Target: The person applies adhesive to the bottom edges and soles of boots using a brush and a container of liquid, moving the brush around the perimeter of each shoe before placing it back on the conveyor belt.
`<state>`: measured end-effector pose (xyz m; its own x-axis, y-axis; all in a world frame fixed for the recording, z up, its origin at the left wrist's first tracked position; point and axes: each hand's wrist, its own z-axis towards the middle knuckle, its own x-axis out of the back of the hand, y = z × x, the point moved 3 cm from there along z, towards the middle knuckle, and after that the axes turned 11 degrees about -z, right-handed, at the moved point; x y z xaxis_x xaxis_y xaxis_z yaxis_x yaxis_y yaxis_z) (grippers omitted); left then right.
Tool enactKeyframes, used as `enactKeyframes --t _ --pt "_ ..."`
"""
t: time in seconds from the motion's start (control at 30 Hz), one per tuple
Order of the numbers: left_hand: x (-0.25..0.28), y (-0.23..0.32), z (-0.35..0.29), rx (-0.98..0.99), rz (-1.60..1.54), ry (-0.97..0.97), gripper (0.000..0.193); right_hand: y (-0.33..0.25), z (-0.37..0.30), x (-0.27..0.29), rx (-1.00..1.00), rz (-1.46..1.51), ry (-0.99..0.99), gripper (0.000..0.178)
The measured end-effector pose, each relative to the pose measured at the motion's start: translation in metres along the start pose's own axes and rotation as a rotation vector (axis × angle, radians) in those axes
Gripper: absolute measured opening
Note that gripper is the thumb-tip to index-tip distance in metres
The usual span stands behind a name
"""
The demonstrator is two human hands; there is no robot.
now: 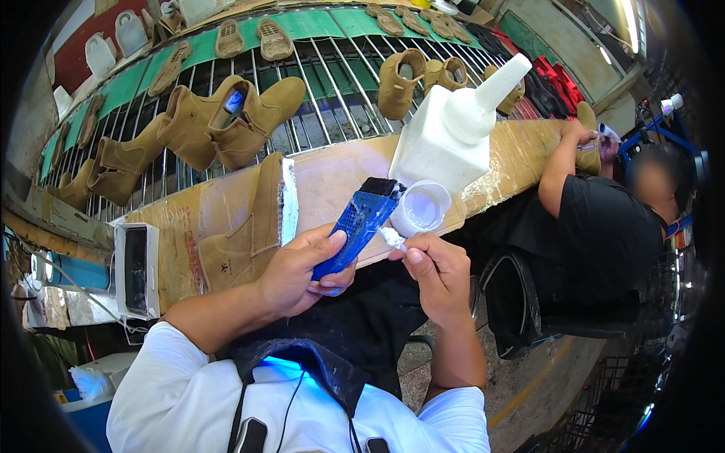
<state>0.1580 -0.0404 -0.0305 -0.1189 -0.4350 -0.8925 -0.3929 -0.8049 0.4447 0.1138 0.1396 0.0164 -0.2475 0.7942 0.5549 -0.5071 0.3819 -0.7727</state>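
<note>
My left hand point(306, 264) is closed around a blue block with a dotted surface point(351, 230); its upper end is black and rough. The fingers of my right hand point(438, 272) pinch a small tool with a white-coated tip point(393, 238), its kind mostly hidden by the fingers. That tip is close to the block and just below a white cup point(402, 219) with whitish liquid inside. Behind the cup leans a white plastic jug with a spout point(445, 143). Left of my left hand a tan boot point(238, 253) lies on the cardboard-covered bench point(332, 170), beside a white-edged strip point(288, 202).
Tan boots point(253, 121) stand on a metal-bar rack point(321, 90), with several soles point(273, 39) along its far green edge. A white-framed box point(137, 269) sits at the bench's left end. At right, a seated co-worker point(596, 234) holds a tan boot point(587, 155).
</note>
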Motion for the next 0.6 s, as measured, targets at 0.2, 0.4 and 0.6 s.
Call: enactKeyframes --t 0.2,0.4,0.6 --pt "-0.002 -0.001 -0.003 0.013 -0.003 0.027 0.029 -0.009 0.003 -0.008 0.101 -0.234 0.215 0.003" --pt "0.0 0.001 -0.006 0.019 0.001 0.024 0.029 -0.008 0.001 -0.007 0.185 -0.135 0.023 0.004" --pt "-0.003 0.001 -0.011 0.068 -0.043 -0.005 0.029 -0.008 -0.003 -0.013 0.221 0.03 -0.132 0.005"
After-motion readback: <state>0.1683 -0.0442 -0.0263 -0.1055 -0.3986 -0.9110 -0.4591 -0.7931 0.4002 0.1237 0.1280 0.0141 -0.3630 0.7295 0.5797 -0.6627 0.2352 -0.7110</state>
